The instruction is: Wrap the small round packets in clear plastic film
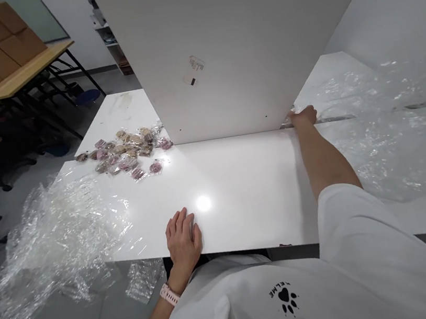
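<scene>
At two o'clock our right hand point(305, 115) reaches beside the lower corner of the upright white panel point(240, 71), its fingers curled, though we cannot tell what they grip. Our left hand point(182, 237) lies palm down and loosely open at seven o'clock on the glossy white table point(240, 187). We see crinkled, shiny, see-through plastic film point(390, 155) at three o'clock, and pink, tan and brown wrapped packets point(128, 153) at nine.

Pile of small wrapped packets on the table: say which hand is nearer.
Left. The left hand rests on the table near its front edge, short of the pile; the right hand is farther right, beside the white panel.
</scene>
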`<state>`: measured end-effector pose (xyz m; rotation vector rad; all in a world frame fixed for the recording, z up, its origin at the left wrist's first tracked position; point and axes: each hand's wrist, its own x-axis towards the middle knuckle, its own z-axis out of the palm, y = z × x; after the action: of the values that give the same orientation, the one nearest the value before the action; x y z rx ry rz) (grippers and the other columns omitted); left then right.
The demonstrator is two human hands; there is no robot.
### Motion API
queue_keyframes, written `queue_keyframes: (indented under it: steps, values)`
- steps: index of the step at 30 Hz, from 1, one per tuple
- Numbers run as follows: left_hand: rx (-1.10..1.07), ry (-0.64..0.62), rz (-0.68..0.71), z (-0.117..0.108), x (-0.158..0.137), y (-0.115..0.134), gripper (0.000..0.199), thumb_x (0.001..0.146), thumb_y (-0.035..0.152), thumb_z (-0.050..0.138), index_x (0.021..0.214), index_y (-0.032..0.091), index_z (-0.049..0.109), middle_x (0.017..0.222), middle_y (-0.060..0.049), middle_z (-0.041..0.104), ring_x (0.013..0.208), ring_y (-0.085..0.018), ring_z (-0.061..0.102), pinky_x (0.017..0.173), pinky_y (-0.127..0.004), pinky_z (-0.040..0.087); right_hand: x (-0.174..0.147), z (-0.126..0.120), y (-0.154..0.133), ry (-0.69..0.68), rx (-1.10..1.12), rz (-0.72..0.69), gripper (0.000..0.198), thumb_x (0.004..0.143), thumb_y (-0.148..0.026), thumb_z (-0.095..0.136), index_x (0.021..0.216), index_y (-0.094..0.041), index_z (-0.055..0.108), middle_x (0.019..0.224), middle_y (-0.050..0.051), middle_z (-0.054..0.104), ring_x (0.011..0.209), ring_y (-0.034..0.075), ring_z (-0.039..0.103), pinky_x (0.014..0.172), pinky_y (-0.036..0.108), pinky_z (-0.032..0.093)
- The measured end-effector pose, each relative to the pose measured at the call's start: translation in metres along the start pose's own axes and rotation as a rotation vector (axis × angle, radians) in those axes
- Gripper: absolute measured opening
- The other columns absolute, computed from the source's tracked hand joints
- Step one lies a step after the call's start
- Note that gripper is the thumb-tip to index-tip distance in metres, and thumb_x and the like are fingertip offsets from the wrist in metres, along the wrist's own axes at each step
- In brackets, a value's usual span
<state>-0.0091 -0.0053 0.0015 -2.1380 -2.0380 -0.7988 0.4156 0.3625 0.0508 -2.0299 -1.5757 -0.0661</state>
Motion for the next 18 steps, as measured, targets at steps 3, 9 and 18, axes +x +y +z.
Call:
queue_keyframes:
  steps: [3, 9, 18]
  values:
    - [0.001, 0.01, 0.02, 0.001, 0.0, 0.0, 0.032, 0.092, 0.022, 0.054, 0.123, 0.022, 0.062, 0.138, -0.011, 0.062, 0.134, -0.031, 0.051, 0.112, -0.052, 0.039, -0.031, -0.036, 0.013, -0.025, -0.022, 0.123, 0.054, 0.084, -0.033, 0.067, 0.125, 0.0, 0.058, 0.115, 0.026, 0.059, 0.102, 0.028, 0.056, 0.085, 0.045, 0.043]
    - [-0.037, 0.013, 0.002, 0.001, 0.0, 0.001, 0.031, 0.092, 0.023, 0.052, 0.122, 0.023, 0.063, 0.137, -0.011, 0.062, 0.134, -0.032, 0.051, 0.112, -0.053, 0.038, -0.152, -0.103, 0.059, 0.326, -0.02, 0.118, 0.047, 0.085, -0.034, 0.066, 0.129, -0.02, 0.057, 0.136, 0.024, 0.049, 0.127, 0.039, 0.034, 0.099, 0.054, 0.025]
    - [-0.059, -0.003, 0.0, -0.001, -0.001, 0.001, 0.031, 0.093, 0.025, 0.05, 0.121, 0.022, 0.065, 0.138, -0.01, 0.062, 0.135, -0.032, 0.049, 0.114, -0.052, 0.034, -0.146, -0.098, 0.084, 0.368, 0.082, 0.481, 0.021, 0.075, -0.035, 0.07, 0.078, -0.023, 0.054, 0.112, 0.03, 0.057, 0.099, 0.031, 0.044, 0.083, 0.053, 0.03]
